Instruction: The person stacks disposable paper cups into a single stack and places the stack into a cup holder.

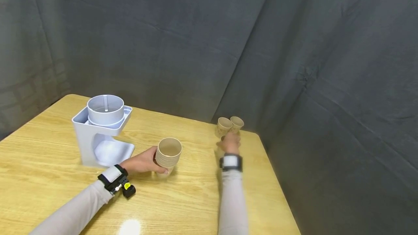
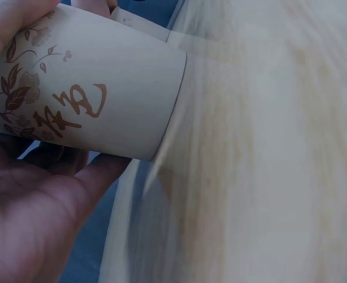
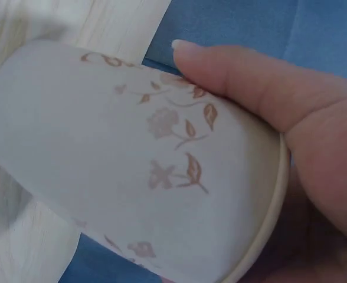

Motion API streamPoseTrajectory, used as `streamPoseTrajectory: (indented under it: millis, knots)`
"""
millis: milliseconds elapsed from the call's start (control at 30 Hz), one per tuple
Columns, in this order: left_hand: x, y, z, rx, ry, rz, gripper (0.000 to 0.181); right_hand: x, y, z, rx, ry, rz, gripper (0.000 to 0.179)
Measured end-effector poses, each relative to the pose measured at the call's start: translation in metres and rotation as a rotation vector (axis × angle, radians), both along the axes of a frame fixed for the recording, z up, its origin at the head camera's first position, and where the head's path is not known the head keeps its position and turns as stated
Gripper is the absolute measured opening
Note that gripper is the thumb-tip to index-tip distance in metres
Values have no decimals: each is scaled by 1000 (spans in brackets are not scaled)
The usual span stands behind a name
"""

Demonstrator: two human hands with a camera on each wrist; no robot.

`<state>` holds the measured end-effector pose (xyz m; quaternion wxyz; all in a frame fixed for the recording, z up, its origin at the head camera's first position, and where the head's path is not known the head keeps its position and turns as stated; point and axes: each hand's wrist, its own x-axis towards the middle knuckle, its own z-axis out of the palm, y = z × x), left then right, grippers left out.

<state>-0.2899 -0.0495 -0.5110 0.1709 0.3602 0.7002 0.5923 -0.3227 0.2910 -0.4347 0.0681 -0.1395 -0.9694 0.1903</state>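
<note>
A nested stack of tan paper cups (image 1: 167,160) stands tilted slightly in my left hand (image 1: 142,162), with thumb and fingers curled round its lower part. The left wrist view shows the bottom cup (image 2: 97,76) with a brown floral print and written characters. Toward the far right of the table, my right hand (image 1: 230,143) grips a single paper cup (image 3: 132,147), pale with printed flowers, its thumb along the side near the rim. In the head view that cup is mostly hidden by the hand. Just beyond it stand two upright paper cups (image 1: 224,123) (image 1: 237,121), side by side.
On the left of the wooden table (image 1: 189,198) stands a white appliance-like stand (image 1: 85,144) with a round grey container (image 1: 106,113) on top and a flat base. Dark grey curtains (image 1: 163,46) hang behind the table and along its right side.
</note>
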Motion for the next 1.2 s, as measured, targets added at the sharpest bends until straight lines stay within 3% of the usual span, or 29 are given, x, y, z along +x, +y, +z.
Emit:
streamPoseTrajectory:
  millis: [333, 633, 967, 1200]
  knots:
    - [1, -2, 0, -10, -2, 6, 71, 11, -11, 10, -29, -25, 59, 35]
    - [2, 0, 3, -24, 6, 6, 71, 13, -21, 18, -66, -11, 89, 40]
    - [0, -1, 2, -7, 15, -1, 72, 22, -37, 37, -82, 113, 102, 37]
    - [0, -4, 1, -11, 25, -1, 72, 30, -50, 52, -132, 243, 195, 62]
